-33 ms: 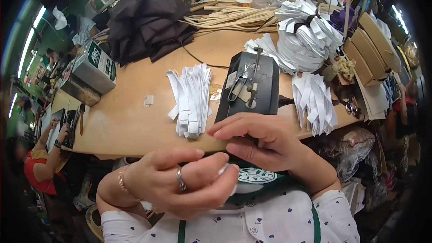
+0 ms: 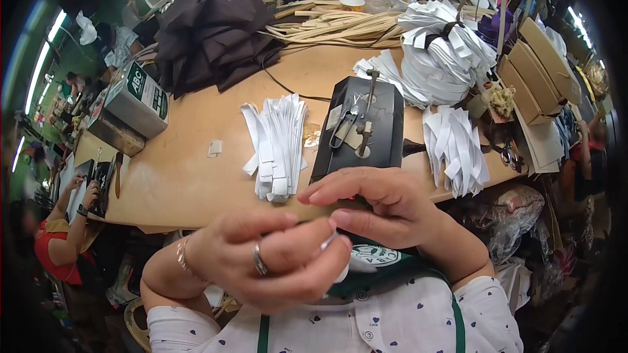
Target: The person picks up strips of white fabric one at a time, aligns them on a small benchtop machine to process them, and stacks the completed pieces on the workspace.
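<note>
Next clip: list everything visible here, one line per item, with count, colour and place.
white strip stack: one, white, table centre
black machine: one, black, right of that stack
second strip stack: one, white, right table edge
strip bundle: one big heap, white, far right
dark fabric pile: one, brown-black, far left
tan straps: one bunch, beige, far centre
metal tin: one, grey and green, left edge
cardboard boxes: several, brown, right
wooden table: one, tan
left hand: ringed, pinching a small white piece
right hand: fingertips meeting the left hand
</note>
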